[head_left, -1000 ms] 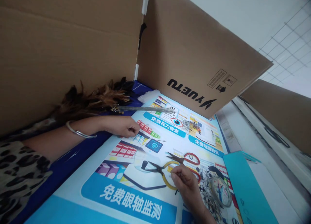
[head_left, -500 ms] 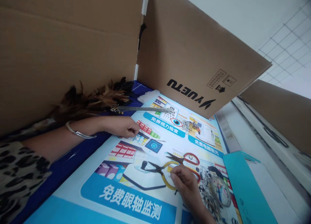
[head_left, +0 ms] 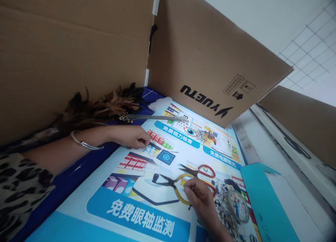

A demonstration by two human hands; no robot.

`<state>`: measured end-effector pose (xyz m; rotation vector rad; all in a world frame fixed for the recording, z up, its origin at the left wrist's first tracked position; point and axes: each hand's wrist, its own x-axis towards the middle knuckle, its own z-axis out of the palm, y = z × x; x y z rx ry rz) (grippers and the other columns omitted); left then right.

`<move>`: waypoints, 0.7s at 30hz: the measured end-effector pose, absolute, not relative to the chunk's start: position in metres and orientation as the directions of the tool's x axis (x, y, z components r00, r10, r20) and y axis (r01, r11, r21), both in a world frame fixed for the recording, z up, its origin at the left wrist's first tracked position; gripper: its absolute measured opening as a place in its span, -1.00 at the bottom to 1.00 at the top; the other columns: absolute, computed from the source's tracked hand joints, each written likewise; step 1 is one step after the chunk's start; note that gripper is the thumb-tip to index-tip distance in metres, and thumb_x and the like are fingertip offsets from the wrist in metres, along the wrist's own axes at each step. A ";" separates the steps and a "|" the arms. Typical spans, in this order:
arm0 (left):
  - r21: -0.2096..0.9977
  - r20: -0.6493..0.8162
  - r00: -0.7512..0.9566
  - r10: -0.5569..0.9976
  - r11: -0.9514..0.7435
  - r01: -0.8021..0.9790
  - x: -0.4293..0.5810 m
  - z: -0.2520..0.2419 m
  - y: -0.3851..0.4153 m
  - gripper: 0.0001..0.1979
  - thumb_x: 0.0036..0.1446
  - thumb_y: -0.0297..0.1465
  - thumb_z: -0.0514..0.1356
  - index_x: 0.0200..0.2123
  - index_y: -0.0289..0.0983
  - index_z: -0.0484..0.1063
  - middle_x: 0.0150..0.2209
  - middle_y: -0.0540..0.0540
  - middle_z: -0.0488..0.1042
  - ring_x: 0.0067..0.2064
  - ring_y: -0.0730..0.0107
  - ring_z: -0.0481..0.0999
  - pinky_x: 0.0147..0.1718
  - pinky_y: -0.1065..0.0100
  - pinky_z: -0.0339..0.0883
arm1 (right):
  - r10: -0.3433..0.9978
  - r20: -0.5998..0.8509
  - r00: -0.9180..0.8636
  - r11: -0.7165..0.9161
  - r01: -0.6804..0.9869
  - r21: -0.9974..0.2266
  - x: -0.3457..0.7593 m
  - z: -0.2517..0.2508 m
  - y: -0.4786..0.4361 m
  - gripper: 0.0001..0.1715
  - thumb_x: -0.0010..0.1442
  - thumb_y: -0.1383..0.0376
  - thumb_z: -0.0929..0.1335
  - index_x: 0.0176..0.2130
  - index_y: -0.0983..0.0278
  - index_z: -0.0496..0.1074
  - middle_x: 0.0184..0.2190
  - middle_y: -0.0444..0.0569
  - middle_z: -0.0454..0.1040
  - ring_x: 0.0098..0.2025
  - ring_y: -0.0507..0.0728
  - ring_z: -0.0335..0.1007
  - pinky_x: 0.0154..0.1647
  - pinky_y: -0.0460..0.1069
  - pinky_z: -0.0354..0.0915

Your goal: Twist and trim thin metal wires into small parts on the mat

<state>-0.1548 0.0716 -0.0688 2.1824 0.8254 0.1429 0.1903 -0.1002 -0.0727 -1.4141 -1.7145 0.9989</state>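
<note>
My left hand [head_left: 135, 137], closed in a pinch, is at the left edge of a printed poster [head_left: 105, 186] with blue labels. What its fingers hold, if anything, I cannot make out. My right hand [head_left: 201, 197] is also closed, thumb against the fingers, and its contents are too small to tell. It partly covers yellow-handled scissors [head_left: 181, 186] lying on the poster. Just beyond are red-handled scissors [head_left: 201, 171]. To its right lie a pile of small metal pieces [head_left: 227, 208] and a round clear dish [head_left: 238, 206].
Brown feathers [head_left: 110, 107] lie along the left cardboard wall [head_left: 73, 42]. A bundle of thin metal rods [head_left: 157, 118] rests across the poster's far part, near a small metal cluster [head_left: 202, 135]. A second cardboard panel [head_left: 210, 60] stands behind. A turquoise box [head_left: 267, 203] sits at the right.
</note>
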 end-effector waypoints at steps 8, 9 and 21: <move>0.705 -0.152 0.785 0.601 -0.490 0.512 -0.154 -0.070 0.071 -0.90 0.08 -0.47 0.14 -0.46 -0.24 0.42 -0.55 0.06 0.35 -0.48 0.43 0.31 -0.47 0.47 0.06 | 0.985 0.040 -0.166 0.111 0.446 -0.888 0.189 -0.071 -0.100 -0.73 0.26 0.15 0.40 -0.39 0.26 0.49 -0.44 -0.06 0.44 -0.40 0.08 0.32 -0.39 -0.06 0.24; 0.706 -0.150 0.785 0.601 -0.491 0.511 -0.154 -0.070 0.071 -0.90 0.08 -0.47 0.14 -0.46 -0.24 0.43 -0.55 0.06 0.35 -0.48 0.43 0.31 -0.47 0.47 0.07 | 0.985 0.041 -0.165 0.111 0.444 -0.889 0.189 -0.071 -0.100 -0.74 0.26 0.15 0.40 -0.39 0.27 0.49 -0.44 -0.06 0.45 -0.40 0.08 0.32 -0.39 -0.07 0.24; 0.708 -0.104 0.798 0.594 -0.519 0.479 -0.151 -0.070 0.071 -0.89 0.10 -0.47 0.17 -0.44 -0.25 0.48 -0.50 0.05 0.38 -0.44 0.41 0.31 -0.43 0.47 0.10 | 0.985 0.055 -0.161 0.124 0.456 -0.881 0.189 -0.071 -0.100 -0.74 0.25 0.15 0.40 -0.39 0.26 0.50 -0.44 -0.06 0.46 -0.41 0.08 0.33 -0.40 -0.07 0.26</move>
